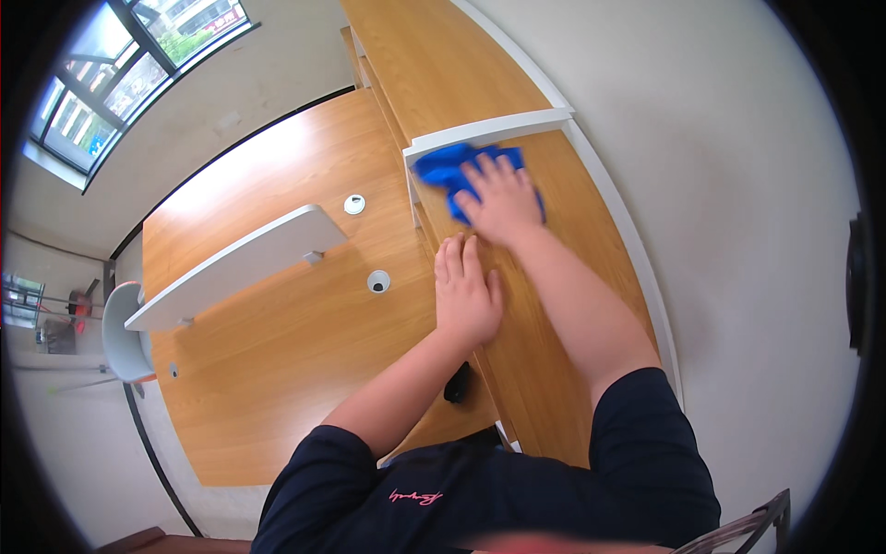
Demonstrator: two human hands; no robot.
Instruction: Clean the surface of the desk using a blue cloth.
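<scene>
Pressed flat under my right hand point(500, 197) is a blue cloth point(443, 168), crumpled on the wooden top of a long cabinet point(547, 346). The cloth lies by the white raised edge that crosses the cabinet top. The fingers of my right hand are spread and look slightly blurred. My left hand point(467, 291) rests palm down on the cabinet's near edge, a little below the cloth, with nothing in it.
Left of the cabinet stands a wooden desk point(297, 388) with a white divider panel point(235, 263) and round cable grommets point(378, 281). A grey chair point(124, 332) is beyond it. A white wall point(747, 242) runs along the right. A dark object point(457, 384) sits below my left forearm.
</scene>
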